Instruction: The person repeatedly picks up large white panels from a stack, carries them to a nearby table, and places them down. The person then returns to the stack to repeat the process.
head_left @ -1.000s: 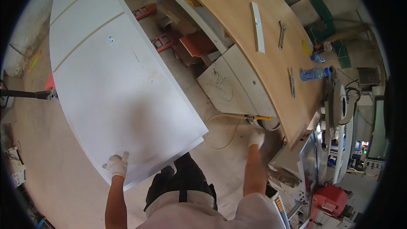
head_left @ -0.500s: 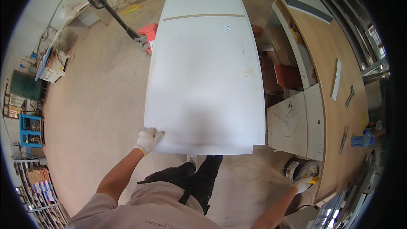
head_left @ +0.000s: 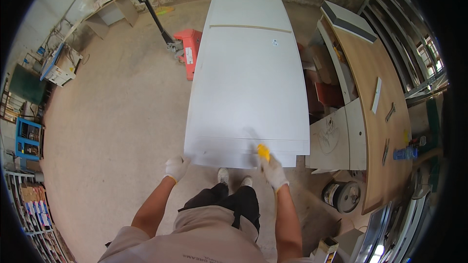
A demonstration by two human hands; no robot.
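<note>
My right hand (head_left: 274, 173), in a white glove, is closed round a yellow-handled tool (head_left: 263, 152). The tool's far end is a grey blur over the near end of a long white panel (head_left: 246, 87), so its exact kind does not show. My left hand (head_left: 177, 168), also gloved, is at the panel's near left corner. Its fingers are blurred there, and whether they grip the edge is unclear. Several sheets seem stacked, with stepped edges at the near right corner. Two thin wooden strips (head_left: 251, 28) lie across the panel farther off.
A red pallet jack (head_left: 191, 51) stands left of the panel. On the right, a wooden-topped workbench (head_left: 363, 61) carries a wrench (head_left: 390, 112), a white strip (head_left: 376, 95) and a blue bottle (head_left: 405, 153). Below its near end stands a dark round bucket (head_left: 341, 196).
My right hand has come from beside the bucket to the panel's near edge, bringing the yellow-handled tool. My left hand has slid toward the panel's corner. The view has shifted.
</note>
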